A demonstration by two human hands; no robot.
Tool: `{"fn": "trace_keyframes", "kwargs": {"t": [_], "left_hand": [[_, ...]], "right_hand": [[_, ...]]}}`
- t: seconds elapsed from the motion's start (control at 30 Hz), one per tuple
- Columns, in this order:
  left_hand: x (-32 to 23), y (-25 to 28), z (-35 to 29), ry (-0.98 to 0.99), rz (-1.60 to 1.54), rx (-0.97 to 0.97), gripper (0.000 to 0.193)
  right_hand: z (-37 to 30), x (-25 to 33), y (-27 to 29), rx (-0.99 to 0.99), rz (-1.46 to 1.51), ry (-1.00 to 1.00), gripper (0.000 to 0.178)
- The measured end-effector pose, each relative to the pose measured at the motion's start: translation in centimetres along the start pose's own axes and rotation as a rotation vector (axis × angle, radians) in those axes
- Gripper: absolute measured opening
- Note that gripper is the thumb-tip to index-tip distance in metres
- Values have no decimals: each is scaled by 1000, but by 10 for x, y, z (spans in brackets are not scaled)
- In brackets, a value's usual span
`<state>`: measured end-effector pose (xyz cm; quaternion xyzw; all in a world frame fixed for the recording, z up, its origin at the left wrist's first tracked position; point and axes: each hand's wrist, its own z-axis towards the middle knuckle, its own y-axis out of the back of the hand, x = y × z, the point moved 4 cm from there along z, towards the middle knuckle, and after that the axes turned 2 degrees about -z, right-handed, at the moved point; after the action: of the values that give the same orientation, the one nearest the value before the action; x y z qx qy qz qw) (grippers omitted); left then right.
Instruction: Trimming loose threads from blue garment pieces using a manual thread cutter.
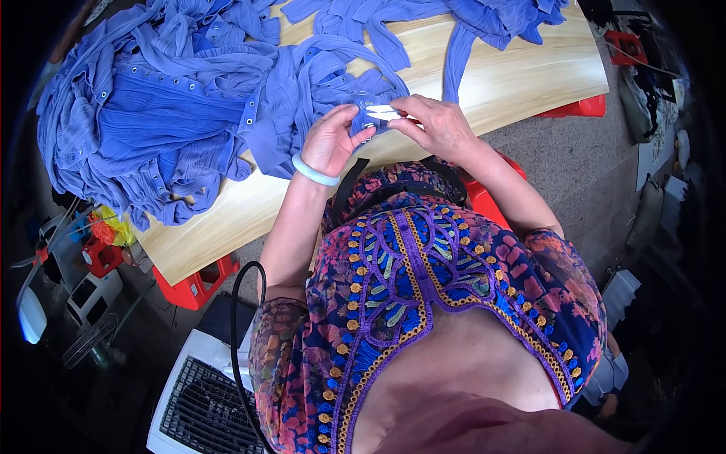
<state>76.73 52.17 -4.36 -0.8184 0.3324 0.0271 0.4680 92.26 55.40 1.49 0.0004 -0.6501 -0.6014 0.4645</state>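
My left hand (331,138), with a pale bangle on its wrist, pinches a strip of blue pleated fabric (363,113) at the near edge of the wooden table (514,76). My right hand (435,125) holds a small white thread snipper (382,113), its tip lying against that same strip between both hands. A large heap of blue garments with metal eyelets (166,98) covers the table's left side and runs into the piece I hold.
More blue strips (461,30) hang over the table's far right. Red stools (193,286) stand under the table. A white fan heater (200,397) with a black cable sits at lower left. Clutter lies on the floor at both sides.
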Motion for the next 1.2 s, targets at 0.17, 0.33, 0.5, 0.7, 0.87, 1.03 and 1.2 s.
{"fn": "trace_keyframes", "kwargs": {"t": [0.17, 0.33, 0.5, 0.7, 0.87, 1.03, 1.2], "left_hand": [[3, -2, 0, 16, 0, -4, 10], [5, -1, 0, 51, -2, -17, 10], [7, 1, 0, 70, -12, -3, 12], [9, 1, 1, 109, -45, 59, 12], [6, 3, 1, 66, -58, 9, 11], [4, 0, -1, -26, -36, 38, 12], [3, 0, -2, -71, -50, 31, 9]], "right_hand": [[1, 2, 1, -25, -30, 13, 23], [1, 5, -1, -64, -68, 40, 23], [1, 4, -3, -105, -69, 29, 22], [0, 1, -7, -128, -24, 12, 20], [-1, 3, -6, -134, 7, -15, 19], [-3, 4, -8, -131, 2, 21, 19], [-3, 11, -3, -114, 88, 38, 20]]}}
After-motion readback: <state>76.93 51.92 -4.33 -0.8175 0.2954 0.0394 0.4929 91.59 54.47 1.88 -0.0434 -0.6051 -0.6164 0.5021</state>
